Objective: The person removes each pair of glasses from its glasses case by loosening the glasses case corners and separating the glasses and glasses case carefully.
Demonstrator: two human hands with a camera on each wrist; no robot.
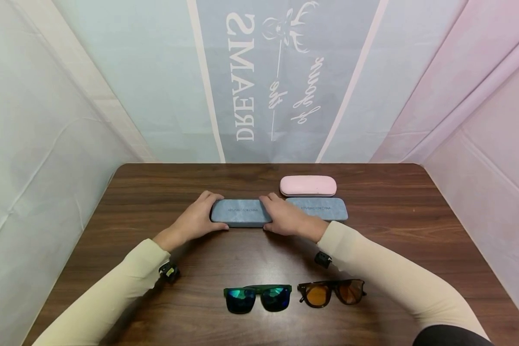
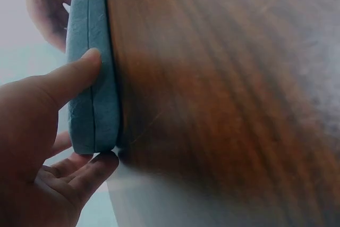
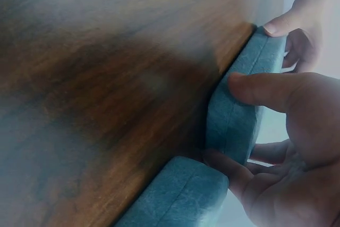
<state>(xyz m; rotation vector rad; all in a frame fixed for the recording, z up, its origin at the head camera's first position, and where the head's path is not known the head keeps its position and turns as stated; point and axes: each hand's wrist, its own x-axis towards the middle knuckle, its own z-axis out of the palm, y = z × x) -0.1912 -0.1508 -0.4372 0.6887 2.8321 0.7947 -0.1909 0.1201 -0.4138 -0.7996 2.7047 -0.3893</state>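
Observation:
A blue glasses case (image 1: 242, 214) with small dark lettering lies closed on the table. My left hand (image 1: 199, 217) grips its left end, with the thumb (image 2: 79, 75) along the front side and the fingers around the end and back. At the other end my right hand (image 1: 287, 216) holds the same case, its thumb (image 3: 255, 86) on the front side too. A second blue glasses case (image 1: 328, 209) lies just to the right, partly hidden behind my right hand. In the right wrist view, that second case (image 3: 178, 192) sits close beside my fingertips.
Behind the second blue case lies a pink glasses case (image 1: 308, 185). Nearer to me are sunglasses with blue-green mirrored lenses (image 1: 257, 299) and dark-framed glasses with orange-brown lenses (image 1: 332, 293). The brown wooden table (image 1: 190, 307) ends at a printed cloth backdrop (image 1: 281, 86).

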